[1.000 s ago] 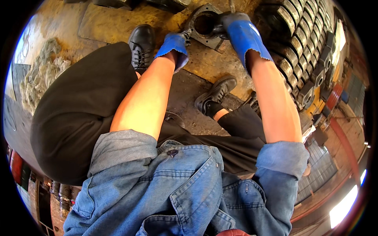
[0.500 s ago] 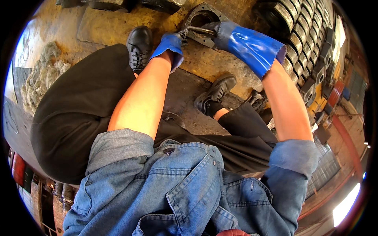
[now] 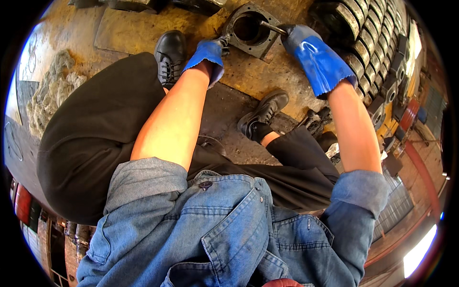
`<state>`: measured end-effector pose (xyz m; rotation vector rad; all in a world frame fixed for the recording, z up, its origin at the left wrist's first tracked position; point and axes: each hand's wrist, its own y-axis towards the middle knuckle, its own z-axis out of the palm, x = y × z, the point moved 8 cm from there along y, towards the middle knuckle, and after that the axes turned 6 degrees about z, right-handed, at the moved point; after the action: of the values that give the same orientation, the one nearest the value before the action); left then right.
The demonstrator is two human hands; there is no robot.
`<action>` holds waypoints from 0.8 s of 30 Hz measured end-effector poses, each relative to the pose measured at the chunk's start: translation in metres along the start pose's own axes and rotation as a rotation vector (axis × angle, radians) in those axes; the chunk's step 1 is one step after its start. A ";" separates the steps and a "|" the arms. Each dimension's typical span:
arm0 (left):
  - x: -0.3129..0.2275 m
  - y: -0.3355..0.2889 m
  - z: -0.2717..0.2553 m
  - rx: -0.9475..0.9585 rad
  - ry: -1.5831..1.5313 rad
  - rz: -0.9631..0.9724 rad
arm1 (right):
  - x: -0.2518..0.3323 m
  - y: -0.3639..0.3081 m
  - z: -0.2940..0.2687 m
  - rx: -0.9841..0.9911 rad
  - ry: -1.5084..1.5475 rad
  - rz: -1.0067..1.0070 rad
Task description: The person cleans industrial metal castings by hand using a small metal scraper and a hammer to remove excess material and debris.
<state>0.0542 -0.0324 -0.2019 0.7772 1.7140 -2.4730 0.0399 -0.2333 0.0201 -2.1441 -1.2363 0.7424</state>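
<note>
A dark square metal casting [image 3: 260,49] with a large round bore and corner holes lies on the floor ahead of me. My left hand [image 3: 209,53], in a blue glove with a dark palm, has its fingers curled at the casting's left corner. In a matching glove, my right hand [image 3: 308,52] is closed around a metal rod [image 3: 273,27]. The rod's tip points left, over the right side of the bore. The glove hides the rod's other end.
Stacked ribbed metal parts [image 3: 361,48] rise close beside my right hand. Dark metal blocks [image 3: 131,5] lie at the far edge. My black shoes [image 3: 170,52] stand near the casting. A fibrous heap [image 3: 52,95] sits at left, and dark metal pieces [image 3: 315,119] lie by my right leg.
My right hand has moved right with the rod, whose tip has gone from the casting's left side to the right of the bore. My left hand has hardly moved.
</note>
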 end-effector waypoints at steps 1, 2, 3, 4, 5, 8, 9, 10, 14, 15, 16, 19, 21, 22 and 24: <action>0.001 -0.001 -0.004 -0.004 0.011 0.002 | 0.006 -0.004 0.003 0.003 0.003 -0.007; -0.001 -0.002 0.001 0.005 0.024 0.006 | -0.001 -0.010 0.010 0.074 0.061 0.085; -0.002 -0.002 0.006 0.012 0.036 0.005 | -0.009 -0.014 0.019 0.145 0.122 0.178; -0.003 -0.001 0.012 0.017 0.043 -0.001 | -0.004 -0.011 0.040 0.203 -0.133 0.010; -0.002 -0.002 0.015 0.019 0.061 0.001 | -0.006 -0.013 0.050 0.203 -0.135 0.017; 0.008 0.005 -0.001 -0.024 0.020 -0.051 | 0.002 -0.034 0.064 0.343 0.614 0.333; 0.010 0.002 -0.005 -0.030 0.025 -0.058 | 0.021 -0.048 0.056 0.408 0.684 0.270; 0.009 -0.003 0.002 -0.013 0.040 -0.052 | 0.033 -0.059 0.052 0.464 0.749 0.221; 0.013 0.021 -0.020 -0.074 0.109 -0.105 | 0.052 -0.081 0.045 0.520 1.212 0.504; 0.016 0.021 -0.021 -0.091 0.125 -0.134 | 0.054 -0.085 0.053 0.517 1.217 0.509; 0.019 0.020 -0.021 -0.087 0.077 -0.122 | 0.056 -0.084 0.061 0.405 1.377 0.467; 0.011 0.005 0.008 -0.040 0.023 -0.098 | 0.057 -0.075 0.108 0.351 1.901 0.697; -0.001 -0.004 0.012 -0.022 0.035 -0.057 | 0.062 -0.066 0.121 0.256 2.351 0.671; -0.008 -0.009 0.015 -0.024 0.047 -0.039 | 0.058 -0.064 0.126 0.292 2.476 0.706; -0.009 -0.007 0.001 -0.040 0.052 -0.017 | 0.059 -0.065 0.136 0.328 2.568 0.674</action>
<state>0.0594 -0.0324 -0.1920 0.8335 1.7885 -2.4415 -0.0674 -0.1284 -0.0400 -1.2519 0.9086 -1.3391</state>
